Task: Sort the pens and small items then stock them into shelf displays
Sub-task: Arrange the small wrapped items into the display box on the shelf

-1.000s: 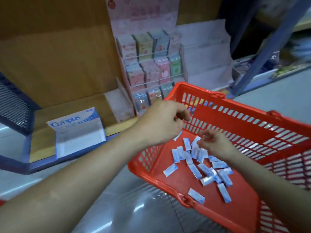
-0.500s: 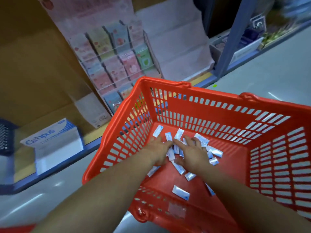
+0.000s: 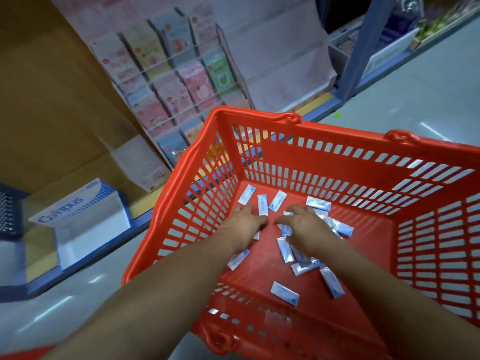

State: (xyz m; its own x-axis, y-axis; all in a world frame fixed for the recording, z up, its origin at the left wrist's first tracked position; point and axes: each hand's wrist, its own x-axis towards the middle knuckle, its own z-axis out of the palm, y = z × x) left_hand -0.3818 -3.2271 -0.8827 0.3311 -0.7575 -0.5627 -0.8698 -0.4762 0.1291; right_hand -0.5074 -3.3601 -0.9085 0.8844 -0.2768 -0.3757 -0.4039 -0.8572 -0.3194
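Red plastic fills most of the frame: a basket (image 3: 254,113) with slotted walls takes the centre and the right side. A tiered card rack (image 3: 171,81) stands on the wooden shelf (image 3: 39,255) at the upper centre. At the left edge a white and blue Campus box (image 3: 80,219) lies on the same shelf.

Both forearms reach in from the lower edge to the basket floor. The left hand (image 3: 246,222) lies low with its fingers rather straight, the tips near one printed packet (image 3: 262,205). The right hand (image 3: 304,229) is arched over the thickest part of the pile with its fingers bent downward. Whether it pinches anything I cannot tell, because its palm side is hidden.

The small packets (image 3: 284,293) are scattered flat over the basket floor in the centre of the frame, some overlapping under the right hand and some lying alone toward the lower centre.

I judge them very light, thin and glossy, so they probably slide on the smooth plastic and are hard to lift when flat. It seems better to sweep several together against a wall or the other hand. Then one can be pinched by its long edges, where a fingertip can get under it.
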